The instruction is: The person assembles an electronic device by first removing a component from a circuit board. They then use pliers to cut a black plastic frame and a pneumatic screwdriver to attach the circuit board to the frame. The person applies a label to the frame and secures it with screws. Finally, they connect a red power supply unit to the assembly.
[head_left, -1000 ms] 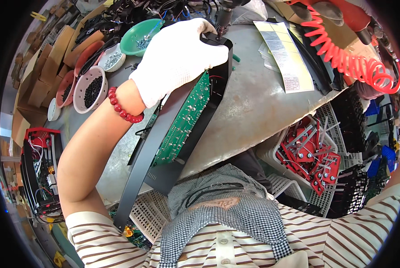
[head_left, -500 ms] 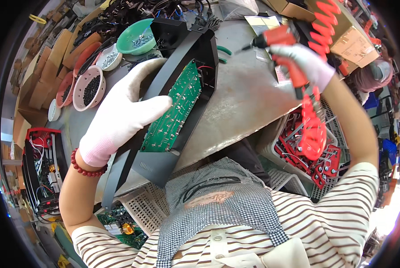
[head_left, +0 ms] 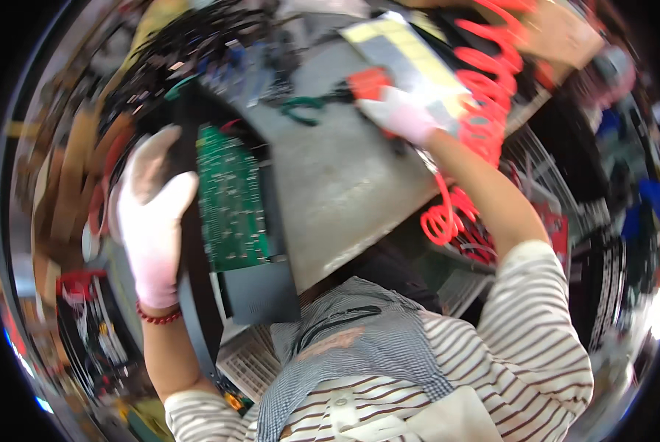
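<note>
A black metal housing [head_left: 275,214] with a green circuit board [head_left: 233,199] inside stands on the workbench in front of me. My left hand [head_left: 152,221], in a white glove, is at the housing's left side, thumb and fingers spread apart; whether it touches the wall is unclear through the blur. My right hand [head_left: 402,114], gloved too, is wrapped round a red pistol-shaped pneumatic screwdriver [head_left: 369,83], whose tip points left. Close to that tip lie green-handled pliers [head_left: 302,110]. A coiled red air hose [head_left: 485,110] runs beside my right arm.
Black cables [head_left: 197,37] are heaped at the far left. Papers [head_left: 396,48] lie at the back of the metal workbench [head_left: 352,191]. A crate with red parts [head_left: 477,243] stands below the right edge, and another opened unit [head_left: 94,317] is at the left.
My right hand has carried the screwdriver leftward over the bench. My left hand has loosened from the housing's edge, its fingers now spread. The view has shifted, and the housing appears more upright.
</note>
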The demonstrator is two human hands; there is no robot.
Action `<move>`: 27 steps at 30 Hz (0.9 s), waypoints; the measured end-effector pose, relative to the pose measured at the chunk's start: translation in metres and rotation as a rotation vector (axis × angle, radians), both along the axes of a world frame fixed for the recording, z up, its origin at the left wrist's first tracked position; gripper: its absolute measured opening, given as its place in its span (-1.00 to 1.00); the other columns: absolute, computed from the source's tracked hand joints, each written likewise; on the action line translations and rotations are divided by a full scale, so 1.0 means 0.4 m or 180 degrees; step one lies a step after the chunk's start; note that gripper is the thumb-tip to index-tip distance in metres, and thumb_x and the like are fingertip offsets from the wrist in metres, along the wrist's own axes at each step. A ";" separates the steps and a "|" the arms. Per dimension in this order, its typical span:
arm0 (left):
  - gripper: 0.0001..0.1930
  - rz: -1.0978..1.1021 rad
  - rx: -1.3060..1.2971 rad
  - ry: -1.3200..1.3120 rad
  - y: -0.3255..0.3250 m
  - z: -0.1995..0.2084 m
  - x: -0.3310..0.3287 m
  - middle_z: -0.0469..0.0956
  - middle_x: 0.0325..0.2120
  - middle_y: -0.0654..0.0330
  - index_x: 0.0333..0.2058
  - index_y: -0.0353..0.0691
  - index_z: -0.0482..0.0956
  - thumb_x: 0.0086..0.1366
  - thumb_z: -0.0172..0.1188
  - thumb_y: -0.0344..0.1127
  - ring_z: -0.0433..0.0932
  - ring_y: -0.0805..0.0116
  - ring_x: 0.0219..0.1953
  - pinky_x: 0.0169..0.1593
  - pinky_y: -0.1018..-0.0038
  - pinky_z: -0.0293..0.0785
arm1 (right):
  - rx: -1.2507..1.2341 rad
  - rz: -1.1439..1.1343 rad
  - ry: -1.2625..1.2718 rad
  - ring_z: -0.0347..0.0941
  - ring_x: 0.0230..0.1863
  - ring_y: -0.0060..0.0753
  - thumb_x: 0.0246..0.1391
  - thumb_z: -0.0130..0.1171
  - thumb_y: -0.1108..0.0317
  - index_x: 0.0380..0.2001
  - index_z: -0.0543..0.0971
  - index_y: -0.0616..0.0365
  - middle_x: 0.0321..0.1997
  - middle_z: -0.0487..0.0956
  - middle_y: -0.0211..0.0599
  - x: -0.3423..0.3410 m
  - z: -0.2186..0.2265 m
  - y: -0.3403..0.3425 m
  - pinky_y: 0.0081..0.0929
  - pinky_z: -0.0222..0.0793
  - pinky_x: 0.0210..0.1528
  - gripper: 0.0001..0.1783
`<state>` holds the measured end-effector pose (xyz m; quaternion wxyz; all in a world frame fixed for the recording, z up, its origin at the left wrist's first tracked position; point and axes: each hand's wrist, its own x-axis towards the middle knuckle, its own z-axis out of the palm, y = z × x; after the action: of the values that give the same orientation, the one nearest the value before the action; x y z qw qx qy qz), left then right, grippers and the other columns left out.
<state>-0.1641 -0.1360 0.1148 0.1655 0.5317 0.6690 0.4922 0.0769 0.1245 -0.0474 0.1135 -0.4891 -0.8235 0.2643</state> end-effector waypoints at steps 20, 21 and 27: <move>-0.65 0.0177 -0.0226 0.4557 -0.103 -0.129 -0.132 0.54 0.02 0.01 0.09 -0.38 0.45 0.39 0.00 -0.35 0.51 0.20 0.07 0.13 0.42 0.39 | -0.3876 -0.2680 0.5562 0.52 -0.28 -0.21 0.28 -0.07 0.31 -0.17 0.49 0.34 -0.22 0.59 -0.12 0.721 -0.708 -0.499 -0.34 0.47 -0.21 -0.72; -0.65 0.0308 -0.0302 0.3902 -0.107 -0.146 -0.090 0.53 0.03 0.00 0.09 -0.39 0.45 0.40 -0.01 -0.36 0.50 0.20 0.08 0.15 0.41 0.37 | -0.3275 -0.3537 0.5250 0.51 -0.29 -0.22 0.27 -0.06 0.31 -0.21 0.49 0.32 -0.22 0.58 -0.14 0.767 -0.723 -0.466 -0.33 0.46 -0.23 -0.74; -0.62 0.0684 -0.0737 0.1048 -0.141 -0.268 0.142 0.42 0.15 -0.01 0.16 -0.46 0.35 0.42 -0.06 -0.45 0.37 0.22 0.22 0.29 0.34 0.22 | -0.1094 -0.4962 0.4102 0.51 -0.35 -0.23 0.17 0.05 0.29 -0.27 0.55 0.24 -0.41 0.58 -0.23 0.950 -0.783 -0.290 -0.34 0.42 -0.30 -0.77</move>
<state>-0.1071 -0.1924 0.0076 0.0607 0.5080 0.7918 0.3335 0.4569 0.0083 -0.3608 0.6028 -0.6630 -0.0103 0.4438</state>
